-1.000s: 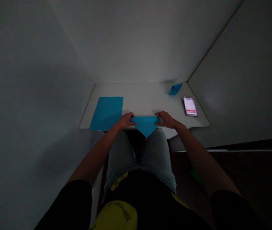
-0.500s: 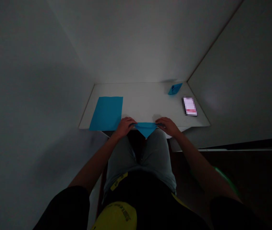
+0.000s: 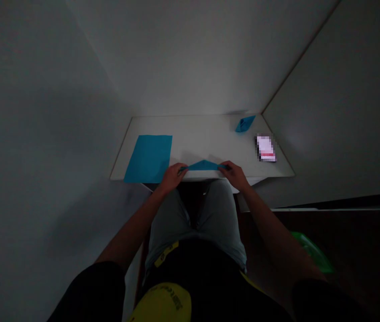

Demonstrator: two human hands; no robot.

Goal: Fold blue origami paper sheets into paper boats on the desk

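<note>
A piece of folded blue paper stretches between my hands at the table's front edge, its low peak pointing away from me. My left hand pinches its left end, and my right hand pinches the right end. Both sets of fingertips partly cover the paper's corners. A flat blue sheet lies just left of my left hand. At the back right of the table stands a folded blue paper boat.
The white table meets a wall at the back and another on the right. A phone with a lit, blurred screen lies near the right edge. Something green is below, behind my right forearm.
The folded paper's point hung down toward me over the table edge; now it points away, over the tabletop. Both hands have shifted slightly, still holding the ends.
</note>
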